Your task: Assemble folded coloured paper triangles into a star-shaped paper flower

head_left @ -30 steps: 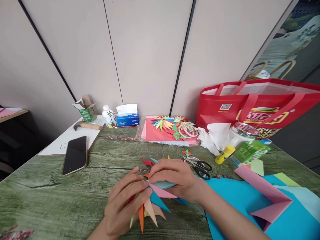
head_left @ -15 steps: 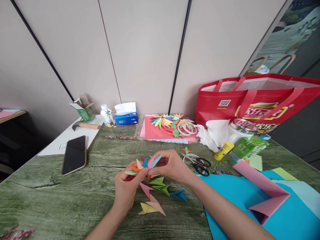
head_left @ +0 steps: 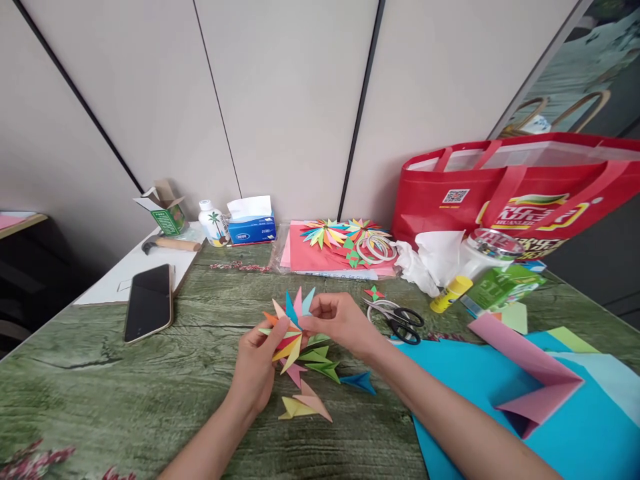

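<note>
Our left grip (head_left: 257,370) pinches the multicoloured paper star (head_left: 293,345) between thumb and fingers; our right grip (head_left: 345,323) pinches its pale blue point (head_left: 308,301). We'd best hold it lightly near the centre, easing folds without creasing tips. Loose folded pieces (head_left: 323,371) lie on the desk (head_left: 100,400) just below the grips. Beyond our right grip, the red bag (head_left: 430,207) bears a QR code (head_left: 455,196) and Chinese lettering, too blurred to read surely.

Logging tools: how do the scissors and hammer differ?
The scissors have two black handle loops; the hammer has one straight wooden handle. The scissors lie by the blue paper; the hammer rests on a white sheet. Both are lying down, unheld.
</note>
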The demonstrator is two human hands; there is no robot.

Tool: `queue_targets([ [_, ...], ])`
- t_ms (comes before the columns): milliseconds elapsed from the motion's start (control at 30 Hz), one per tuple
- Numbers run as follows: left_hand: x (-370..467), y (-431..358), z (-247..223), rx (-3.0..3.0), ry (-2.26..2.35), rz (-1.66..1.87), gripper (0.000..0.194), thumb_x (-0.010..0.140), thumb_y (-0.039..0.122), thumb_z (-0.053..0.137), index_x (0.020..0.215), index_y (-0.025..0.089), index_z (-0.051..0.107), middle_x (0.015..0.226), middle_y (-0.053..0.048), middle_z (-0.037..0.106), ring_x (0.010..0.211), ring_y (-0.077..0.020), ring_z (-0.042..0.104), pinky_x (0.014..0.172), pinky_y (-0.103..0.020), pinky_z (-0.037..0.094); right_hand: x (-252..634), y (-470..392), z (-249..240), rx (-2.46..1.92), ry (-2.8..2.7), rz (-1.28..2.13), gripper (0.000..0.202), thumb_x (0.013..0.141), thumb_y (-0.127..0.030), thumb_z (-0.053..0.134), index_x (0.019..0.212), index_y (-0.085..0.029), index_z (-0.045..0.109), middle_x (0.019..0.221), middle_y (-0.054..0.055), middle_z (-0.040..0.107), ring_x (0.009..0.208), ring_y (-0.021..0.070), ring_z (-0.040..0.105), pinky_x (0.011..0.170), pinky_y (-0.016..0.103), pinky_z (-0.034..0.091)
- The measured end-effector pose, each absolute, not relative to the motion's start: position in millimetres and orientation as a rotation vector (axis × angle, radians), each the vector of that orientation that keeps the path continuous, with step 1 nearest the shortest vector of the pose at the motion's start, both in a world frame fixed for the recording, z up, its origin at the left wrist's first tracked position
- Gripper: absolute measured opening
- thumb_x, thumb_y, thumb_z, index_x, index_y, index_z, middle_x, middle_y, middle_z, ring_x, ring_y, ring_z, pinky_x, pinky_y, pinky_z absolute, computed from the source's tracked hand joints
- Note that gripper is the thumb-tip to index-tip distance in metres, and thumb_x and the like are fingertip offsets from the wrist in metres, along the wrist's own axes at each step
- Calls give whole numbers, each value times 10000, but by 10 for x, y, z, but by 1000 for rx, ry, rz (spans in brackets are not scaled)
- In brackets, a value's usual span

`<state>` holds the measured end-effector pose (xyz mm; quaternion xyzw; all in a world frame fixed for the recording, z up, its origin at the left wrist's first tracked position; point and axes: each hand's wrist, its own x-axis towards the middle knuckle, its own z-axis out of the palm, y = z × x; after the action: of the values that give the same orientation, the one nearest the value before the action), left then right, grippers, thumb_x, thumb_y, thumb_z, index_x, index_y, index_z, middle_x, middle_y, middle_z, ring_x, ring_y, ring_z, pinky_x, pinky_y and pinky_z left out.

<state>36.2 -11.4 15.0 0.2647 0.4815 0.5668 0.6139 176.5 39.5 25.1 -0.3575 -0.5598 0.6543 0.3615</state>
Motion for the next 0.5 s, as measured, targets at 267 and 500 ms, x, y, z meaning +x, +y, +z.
queue_targets([
  [267,322,-85,183,627,1169,1315,200,535,277,769,627,132,665,614,-15,670,530,-114,583,548,-221,469,1767,410,227,-988,-1383,1655,399,485,-431,762,655,-136,554,597,-20,583,549,110,560,552,234,436],
  [500,305,-92,195,711,1208,1204,230,524,320,767,558,126,648,493,-12,620,435,-117,536,449,-224,431,1799,418,215,-1064,-1463,1801,368,470,-399,772,666,-121,630,558,-20,595,499,83,528,529,225,447],
])
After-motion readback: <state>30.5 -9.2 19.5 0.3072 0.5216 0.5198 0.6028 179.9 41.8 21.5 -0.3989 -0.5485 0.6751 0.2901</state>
